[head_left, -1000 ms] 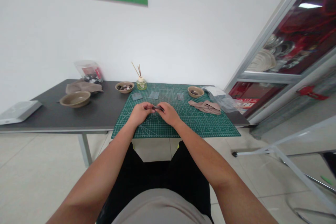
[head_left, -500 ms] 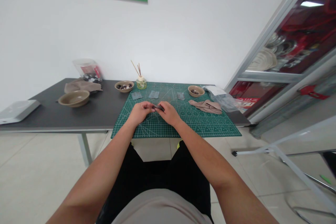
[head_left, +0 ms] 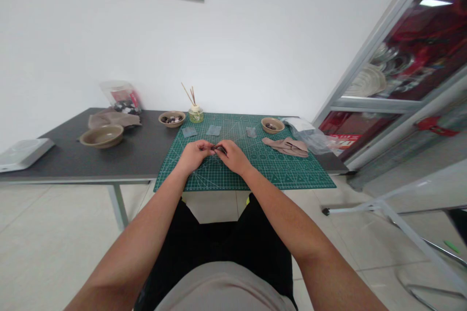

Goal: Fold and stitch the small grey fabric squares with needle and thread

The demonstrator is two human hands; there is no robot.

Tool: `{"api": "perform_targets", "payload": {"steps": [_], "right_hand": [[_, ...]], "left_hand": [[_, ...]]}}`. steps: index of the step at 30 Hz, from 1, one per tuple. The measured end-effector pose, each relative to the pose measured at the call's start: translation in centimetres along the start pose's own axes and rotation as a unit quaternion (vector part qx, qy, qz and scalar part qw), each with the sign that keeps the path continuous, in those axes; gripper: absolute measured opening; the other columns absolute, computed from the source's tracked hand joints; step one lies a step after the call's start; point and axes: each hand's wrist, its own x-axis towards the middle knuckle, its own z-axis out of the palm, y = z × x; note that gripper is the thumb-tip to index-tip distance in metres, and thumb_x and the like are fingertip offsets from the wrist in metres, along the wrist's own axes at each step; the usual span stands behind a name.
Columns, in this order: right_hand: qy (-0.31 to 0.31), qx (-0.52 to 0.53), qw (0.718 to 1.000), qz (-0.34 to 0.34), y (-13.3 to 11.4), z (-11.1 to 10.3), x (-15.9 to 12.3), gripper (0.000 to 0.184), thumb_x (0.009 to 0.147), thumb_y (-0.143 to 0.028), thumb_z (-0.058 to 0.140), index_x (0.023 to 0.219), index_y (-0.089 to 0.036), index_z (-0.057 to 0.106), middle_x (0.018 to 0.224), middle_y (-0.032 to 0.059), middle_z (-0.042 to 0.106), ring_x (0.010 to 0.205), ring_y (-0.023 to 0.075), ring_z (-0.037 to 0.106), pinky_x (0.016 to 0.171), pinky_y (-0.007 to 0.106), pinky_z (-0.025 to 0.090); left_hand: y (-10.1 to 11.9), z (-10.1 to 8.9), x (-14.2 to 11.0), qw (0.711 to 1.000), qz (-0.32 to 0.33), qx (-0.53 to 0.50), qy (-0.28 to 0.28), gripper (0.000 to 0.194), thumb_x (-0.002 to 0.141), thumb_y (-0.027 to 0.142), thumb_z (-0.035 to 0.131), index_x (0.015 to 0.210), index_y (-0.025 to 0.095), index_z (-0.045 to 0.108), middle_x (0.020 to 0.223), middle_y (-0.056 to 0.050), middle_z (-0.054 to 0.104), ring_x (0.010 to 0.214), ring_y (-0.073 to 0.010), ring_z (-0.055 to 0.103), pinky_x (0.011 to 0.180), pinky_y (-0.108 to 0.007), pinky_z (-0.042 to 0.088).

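Note:
Over the green cutting mat (head_left: 284,177) my left hand (head_left: 194,156) and my right hand (head_left: 234,155) meet, fingertips pinched together. Between them is a small dark object (head_left: 219,148), mostly hidden by the fingers; its kind cannot be made out. Behind the hands lie three small clear plastic bags: a left bag (head_left: 189,131), a middle bag (head_left: 213,130) and a right bag (head_left: 251,132). A brown bowl (head_left: 172,125) with dark and pale small pieces stands at the mat's back left corner. Another bowl (head_left: 273,130) with a few dark pieces sits at the back right.
A crumpled beige cloth (head_left: 286,146) and a clear plastic bag (head_left: 315,141) lie on the right. A reed diffuser (head_left: 196,113) stands at the back. Leftward are a larger bowl (head_left: 102,142), a cloth (head_left: 113,118), a plastic jar (head_left: 124,97) and a white device (head_left: 27,154).
The dark object is turned slightly between the fingertips and shows less of its flat side. Both hands stay in nearly the same place.

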Motion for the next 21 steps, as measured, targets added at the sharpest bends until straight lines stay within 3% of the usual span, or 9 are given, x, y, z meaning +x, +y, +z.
{"api": "perform_targets", "payload": {"steps": [8, 14, 21], "right_hand": [[0.006, -0.012, 1.000, 0.023, 0.07, -0.06, -0.02, 0.015, 0.094, -0.031, 0.056, 0.084, -0.021, 0.054, 0.082, 0.0017, 0.057, 0.080, 0.0177, 0.052, 0.073, 0.029, 0.039], [0.000, 0.002, 1.000, 0.007, 0.03, -0.02, 0.06, 0.009, 0.095, -0.028, 0.053, 0.094, -0.021, 0.057, 0.091, 0.0040, 0.062, 0.088, 0.0184, 0.054, 0.080, 0.031, 0.041], [0.002, -0.005, 1.000, 0.024, -0.04, -0.15, -0.01, 0.010, 0.094, -0.030, 0.056, 0.089, -0.021, 0.057, 0.086, 0.0026, 0.061, 0.084, 0.0184, 0.054, 0.076, 0.030, 0.040]], "left_hand": [[-0.19, -0.05, 0.10, 1.000, 0.002, 0.017, -0.002, 0.023, 0.068, 0.034, 0.071, 0.085, 0.019, 0.074, 0.080, -0.002, 0.074, 0.076, -0.0187, 0.064, 0.077, -0.032, 0.047], [0.01, 0.01, 0.05, 1.000, 0.005, 0.012, 0.004, 0.023, 0.067, 0.036, 0.073, 0.084, 0.019, 0.074, 0.079, -0.002, 0.074, 0.075, -0.0190, 0.064, 0.075, -0.031, 0.047], [-0.41, 0.05, 0.13, 1.000, 0.003, 0.003, -0.001, 0.023, 0.067, 0.032, 0.073, 0.085, 0.019, 0.073, 0.080, -0.002, 0.074, 0.075, -0.0181, 0.064, 0.076, -0.031, 0.047]]}}
